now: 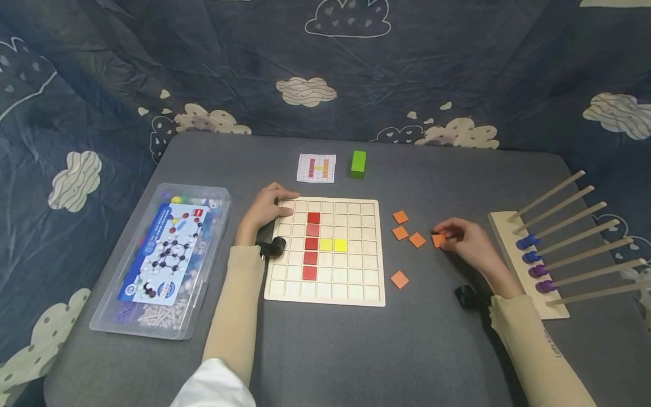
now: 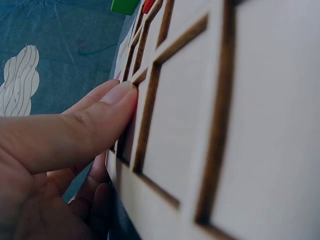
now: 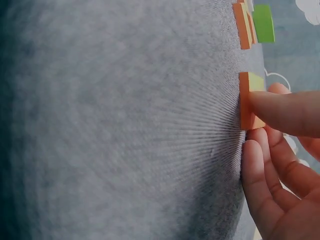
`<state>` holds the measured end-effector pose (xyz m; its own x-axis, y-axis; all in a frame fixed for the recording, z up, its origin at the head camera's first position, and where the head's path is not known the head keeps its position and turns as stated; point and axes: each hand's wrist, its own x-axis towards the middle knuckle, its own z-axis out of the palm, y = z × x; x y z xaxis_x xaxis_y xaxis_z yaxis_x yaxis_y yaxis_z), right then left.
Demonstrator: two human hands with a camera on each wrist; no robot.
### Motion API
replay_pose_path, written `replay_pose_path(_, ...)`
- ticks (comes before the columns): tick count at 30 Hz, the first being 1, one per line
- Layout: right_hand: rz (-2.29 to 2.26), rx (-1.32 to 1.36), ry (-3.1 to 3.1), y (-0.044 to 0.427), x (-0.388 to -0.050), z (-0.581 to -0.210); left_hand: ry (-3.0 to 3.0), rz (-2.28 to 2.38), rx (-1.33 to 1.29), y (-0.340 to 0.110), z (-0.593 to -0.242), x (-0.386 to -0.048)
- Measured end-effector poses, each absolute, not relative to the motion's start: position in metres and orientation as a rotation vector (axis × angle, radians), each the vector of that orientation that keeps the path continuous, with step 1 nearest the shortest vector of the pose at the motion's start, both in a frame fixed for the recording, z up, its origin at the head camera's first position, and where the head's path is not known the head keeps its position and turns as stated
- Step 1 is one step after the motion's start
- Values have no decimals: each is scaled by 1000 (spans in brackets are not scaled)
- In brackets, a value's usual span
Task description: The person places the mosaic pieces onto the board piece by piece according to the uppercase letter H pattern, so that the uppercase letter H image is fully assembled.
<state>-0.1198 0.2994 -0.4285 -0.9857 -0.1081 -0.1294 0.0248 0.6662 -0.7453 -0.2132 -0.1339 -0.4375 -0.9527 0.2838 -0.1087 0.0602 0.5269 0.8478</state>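
A square wooden grid board (image 1: pixel 356 277) lies mid-table, with a column of several red tiles (image 1: pixel 311 243) and two yellow tiles (image 1: pixel 340 245) set in its cells. My left hand (image 1: pixel 263 208) holds the board's far left corner; in the left wrist view its thumb (image 2: pixel 117 97) presses on the board's face, with the other fingers at the edge. To the right of the board my right hand (image 1: pixel 470 243) pinches an orange tile (image 3: pixel 244 102) at the tabletop. Several other orange tiles (image 1: pixel 400 232) lie loose between that hand and the board.
Behind the board are a pattern card (image 1: pixel 316 168) and a green block (image 1: pixel 358 164). A clear plastic case (image 1: pixel 211 271) of molecule-model parts lies on the left. At the right, a wooden base (image 1: pixel 536 291) bears several slanting pegs, some with blue or purple beads.
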Motion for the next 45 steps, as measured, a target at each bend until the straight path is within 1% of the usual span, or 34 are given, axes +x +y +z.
replay_pose_path(6, -1211, -79, 2741, 300, -118, -427, 2535, 1396, 284, -134, -439, -214)
replay_pose_path(14, -1314, -98, 2619, 294, -121, -416, 2527, 1409, 277, -134, -439, -214)
replay_pose_path(27, -1433, -130, 2453, 234, -138, -402, 2530, 1399, 273, -133, -437, -213)
replay_pose_path(36, -1453, -227, 2393, 193, -164, -399, 2548, 1382, 280, -133, -437, -213)
replay_pose_path(45, -1351, -286, 2418, 168, -189, -406, 2550, 1383, 287, -133, -439, -214)
